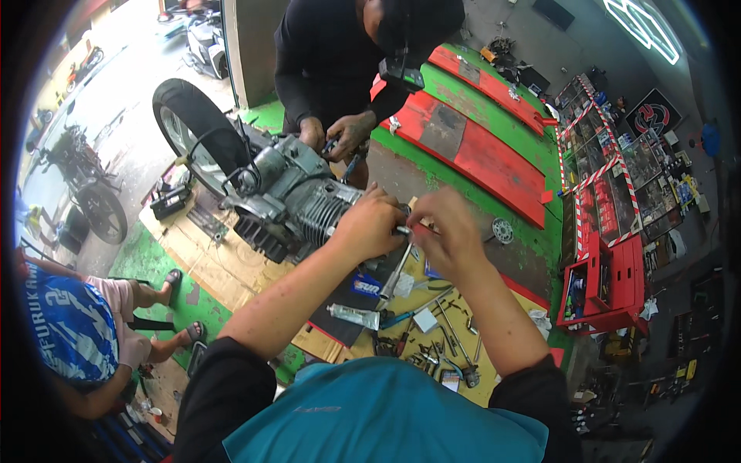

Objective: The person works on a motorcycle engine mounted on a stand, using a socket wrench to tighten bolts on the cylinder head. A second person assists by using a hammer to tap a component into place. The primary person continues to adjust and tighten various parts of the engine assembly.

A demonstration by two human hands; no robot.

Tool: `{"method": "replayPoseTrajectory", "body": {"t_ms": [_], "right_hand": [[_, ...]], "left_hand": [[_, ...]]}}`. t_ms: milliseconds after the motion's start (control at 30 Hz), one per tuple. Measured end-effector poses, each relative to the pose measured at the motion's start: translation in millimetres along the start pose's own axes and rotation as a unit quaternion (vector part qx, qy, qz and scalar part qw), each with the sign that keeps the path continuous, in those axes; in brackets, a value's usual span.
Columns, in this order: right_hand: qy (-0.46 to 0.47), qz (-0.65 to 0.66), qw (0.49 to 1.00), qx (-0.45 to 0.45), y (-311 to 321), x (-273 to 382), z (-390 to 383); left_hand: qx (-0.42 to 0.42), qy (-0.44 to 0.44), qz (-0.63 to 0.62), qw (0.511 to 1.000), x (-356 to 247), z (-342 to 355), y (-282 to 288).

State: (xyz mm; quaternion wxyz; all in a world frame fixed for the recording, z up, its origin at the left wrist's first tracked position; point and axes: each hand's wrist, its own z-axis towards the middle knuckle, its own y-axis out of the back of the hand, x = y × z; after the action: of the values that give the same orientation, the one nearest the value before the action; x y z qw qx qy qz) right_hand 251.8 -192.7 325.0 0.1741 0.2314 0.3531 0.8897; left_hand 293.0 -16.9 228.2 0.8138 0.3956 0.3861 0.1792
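My left hand [372,224] is at the near right end of a grey finned engine [320,212], its fingers curled round something I cannot make out. A small shiny metal piece [402,230] shows between my two hands. Close to it is my right hand [448,235], bent at the fingers and blurred by motion; whether it grips anything is unclear. Below the hands a long chrome wrench [395,276] lies slanted over the work surface. Across the engine, a co-worker's hands [340,137] work on a small part at its far side.
A white tube [353,316], a blue packet [367,284] and several hand tools [444,351] lie near me. A wheel [197,139] stands beyond the engine. Red ramps [471,147] and a red tool cabinet [606,285] are on the right. A seated person [85,320] is at left.
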Motion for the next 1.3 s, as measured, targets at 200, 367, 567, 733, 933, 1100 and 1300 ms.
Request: {"method": "replayPoseTrajectory", "body": {"t_ms": [200,367,567,733,933,1100,1300], "right_hand": [[0.170,-0.020,0.977,0.128,-17.1,12.5,-43.8],[0.156,-0.089,0.978,0.101,-35.5,1.3,-57.5],[-0.171,0.025,0.984,-0.038,-40.4,-17.5,-18.6],[-0.509,0.324,0.790,-0.105,-49.1,-101.1,2.4],[-0.492,0.319,0.798,-0.139,-152.9,-175.1,-177.6],[-0.508,0.309,0.802,-0.051,-162.8,-23.9,-221.3],[-0.201,0.171,0.962,0.068,-87.6,52.2,-127.5]], "left_hand": [[-0.010,-0.010,0.000,1.000,4.4,-1.8,-6.1],[-0.001,-0.015,0.024,1.000,2.7,-1.7,-6.7],[-0.021,-0.014,0.005,1.000,5.1,-7.6,-5.7],[-0.022,-0.008,-0.013,1.000,0.4,-5.6,-0.1],[0.021,-0.010,-0.009,1.000,-4.0,2.9,-0.9],[0.022,-0.004,-0.003,1.000,0.5,-2.5,-2.4],[0.014,-0.019,0.006,1.000,2.1,-4.3,-4.0]]}}
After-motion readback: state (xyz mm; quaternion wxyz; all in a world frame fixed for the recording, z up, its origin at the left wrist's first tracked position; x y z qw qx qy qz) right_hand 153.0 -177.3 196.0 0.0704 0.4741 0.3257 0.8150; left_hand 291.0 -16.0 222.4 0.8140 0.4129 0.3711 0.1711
